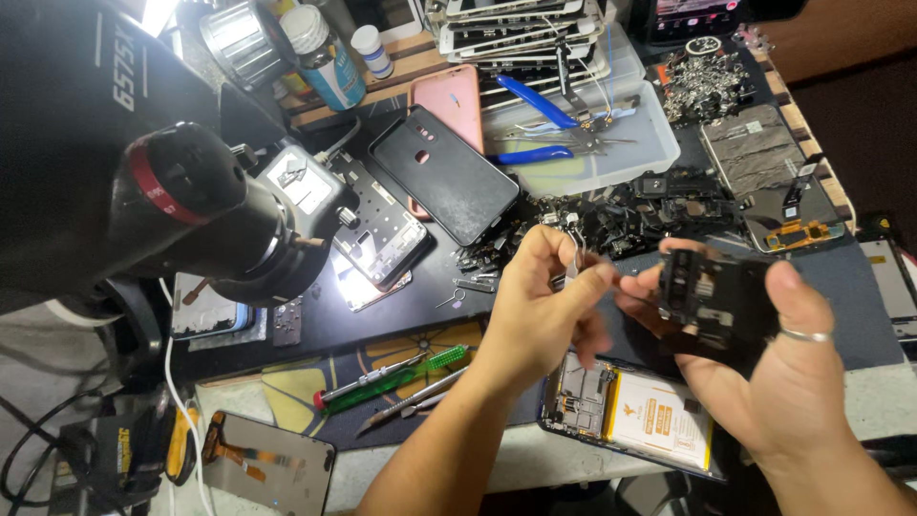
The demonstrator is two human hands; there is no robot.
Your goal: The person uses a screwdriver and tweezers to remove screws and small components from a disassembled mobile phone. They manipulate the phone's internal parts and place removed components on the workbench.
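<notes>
Below, an opened phone (630,411) shows its yellow-edged white battery label; right hand (764,373) grips a black part (712,306) (left hand (540,306) pinches tweezers (576,256)).

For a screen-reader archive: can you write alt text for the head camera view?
Over a cluttered phone-repair bench, the right hand holds a black phone part while the left hand brings tweezers to it. An opened phone lies below; a microscope stands left.

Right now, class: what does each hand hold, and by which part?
Right hand grips a black phone part by its edges; left hand pinches tweezers near their tips.
</notes>
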